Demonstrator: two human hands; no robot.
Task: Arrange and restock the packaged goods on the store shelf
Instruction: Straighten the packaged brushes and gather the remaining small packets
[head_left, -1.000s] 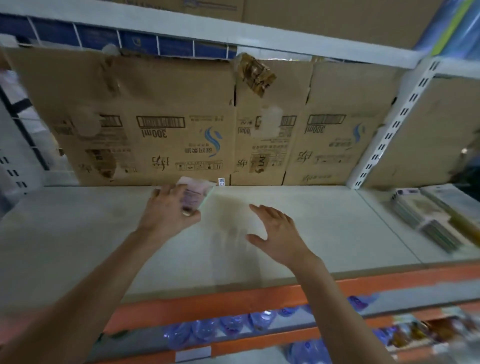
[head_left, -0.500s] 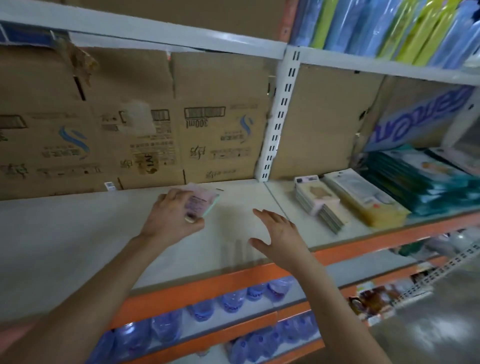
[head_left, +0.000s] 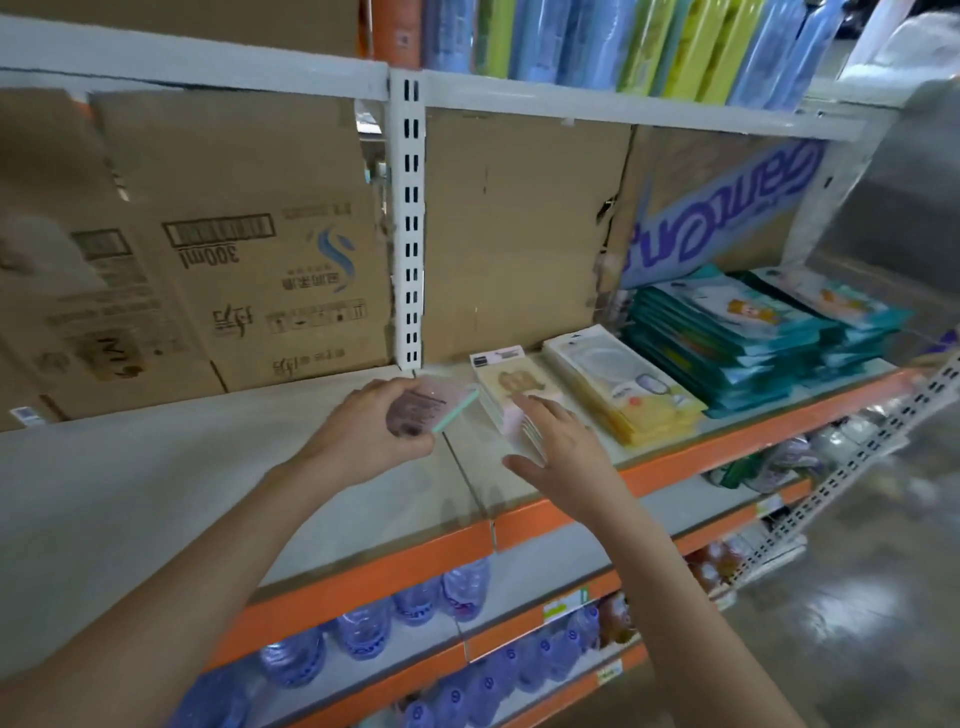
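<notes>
Two hands are seen: left hand (head_left: 363, 436), right hand (head_left: 566, 457). One pink packet (head_left: 423, 410) is held. Four stacks are counted on the shelf (head_left: 156, 467): one cream stack (head_left: 511, 382), one yellow stack (head_left: 618, 384), and two teal, the near teal stack (head_left: 727, 343) and the far teal stack (head_left: 841, 317).

A single wide-angle camera sits on my head, faces forward and slightly down, near the shelf (head_left: 130, 483); its edges seem blurred.

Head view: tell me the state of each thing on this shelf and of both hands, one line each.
Left hand: holds the pink packet.
Pink packet: held, tilted.
Right hand: open, fingers straight over the cream packet stack's front.
Cream packet stack: lying flat.
Yellow packet stack: lying flat, untouched.
Teal packet stacks: piled flat, untouched.
Water bottles: standing on lower shelves.
</notes>
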